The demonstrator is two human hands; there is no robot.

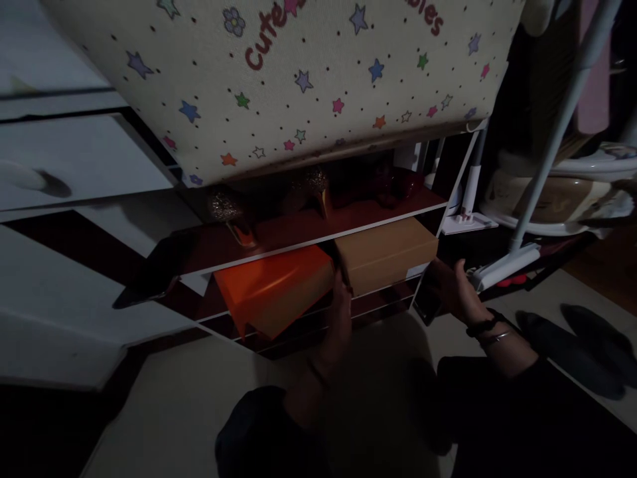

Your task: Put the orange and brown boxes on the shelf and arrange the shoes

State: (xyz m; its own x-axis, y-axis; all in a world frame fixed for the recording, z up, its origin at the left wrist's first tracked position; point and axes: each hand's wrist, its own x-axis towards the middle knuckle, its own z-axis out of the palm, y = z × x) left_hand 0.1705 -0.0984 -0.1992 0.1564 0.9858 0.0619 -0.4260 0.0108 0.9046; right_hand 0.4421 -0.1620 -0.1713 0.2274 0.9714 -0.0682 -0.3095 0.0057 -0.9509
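Note:
On the lower shelf sit an orange box [276,285] and, to its right, a tan cardboard box [385,255]. My left hand [341,309] is stretched out flat at the tan box's left end, with its fingertips near the gap between the boxes. Close to the tan box's right end and the rack's side edge is my right hand [460,292], thumb raised and fingers extended. Its fingertips are dim, so contact is hard to judge. Neither hand grips anything visible. Above, the dark red shelf [293,229] carries glittery high heels [226,206] and dark red shoes [398,182].
A star-printed cloth cover [318,79] hangs over the rack's top. White drawers [74,159] stand at left. At right are a squeegee-like tool [507,265] with a long pole and stacked basins [562,199]. Dark slippers [567,352] lie on the pale floor [164,411].

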